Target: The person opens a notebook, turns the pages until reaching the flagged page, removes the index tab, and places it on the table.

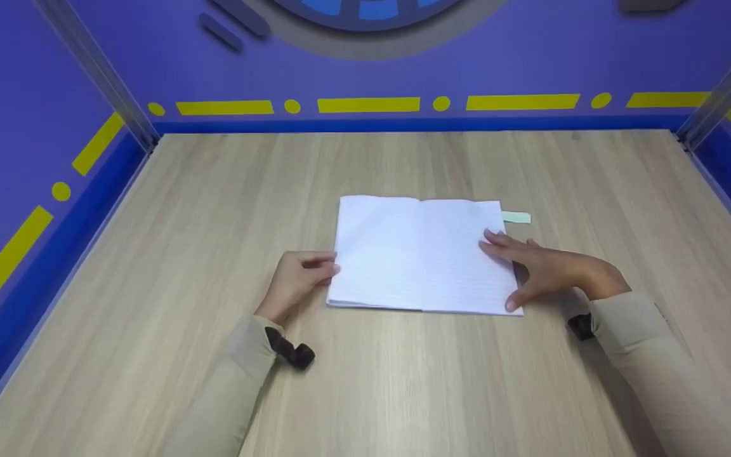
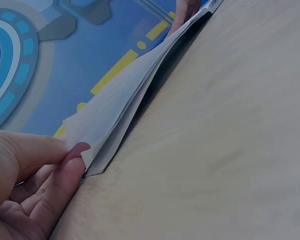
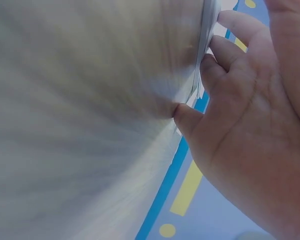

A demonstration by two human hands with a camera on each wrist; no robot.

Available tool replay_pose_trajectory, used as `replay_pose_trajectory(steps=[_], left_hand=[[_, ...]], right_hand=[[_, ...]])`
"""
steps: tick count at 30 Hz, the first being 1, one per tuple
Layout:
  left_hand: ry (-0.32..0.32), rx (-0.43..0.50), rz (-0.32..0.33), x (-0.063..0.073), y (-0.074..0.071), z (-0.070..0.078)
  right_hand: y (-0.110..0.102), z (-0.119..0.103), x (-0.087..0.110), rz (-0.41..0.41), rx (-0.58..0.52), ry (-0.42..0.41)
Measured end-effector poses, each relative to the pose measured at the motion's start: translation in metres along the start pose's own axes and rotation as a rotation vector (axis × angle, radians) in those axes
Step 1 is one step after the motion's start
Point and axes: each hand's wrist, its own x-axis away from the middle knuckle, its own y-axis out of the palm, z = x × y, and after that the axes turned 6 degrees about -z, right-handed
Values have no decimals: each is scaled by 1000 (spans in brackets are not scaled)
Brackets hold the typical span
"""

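An open notebook (image 1: pixel 419 254) with faintly lined white pages lies on the wooden table. At its left edge my left hand (image 1: pixel 299 279) pinches a page between thumb and fingers. The left wrist view shows that page (image 2: pixel 107 107) lifted at the edge, with more leaves and a dark gap under it. My right hand (image 1: pixel 546 270) rests with spread fingers on the right page, thumb near the lower right corner and fingertips higher up. From the right wrist view, the right hand's fingers (image 3: pixel 230 52) reach over the notebook's edge. A pale green tab (image 1: pixel 517 217) sticks out at the upper right.
The light wooden table (image 1: pixel 226 190) extends around the notebook on all sides. Blue panels (image 1: pixel 403 76) with yellow markings border it at the back and both sides, joined by metal corner posts (image 1: pixel 102 70). A black strap piece (image 1: pixel 292 350) hangs at the left wrist.
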Motion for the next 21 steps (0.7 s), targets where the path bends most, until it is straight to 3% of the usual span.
replay_pose_trajectory(steps=[16, 21], left_hand=[[-3, -8, 2, -1, -1, 0], [23, 11, -16, -1, -2, -1]], right_hand=[[0, -3, 1, 17, 2, 25], [1, -2, -1, 19, 8, 13]])
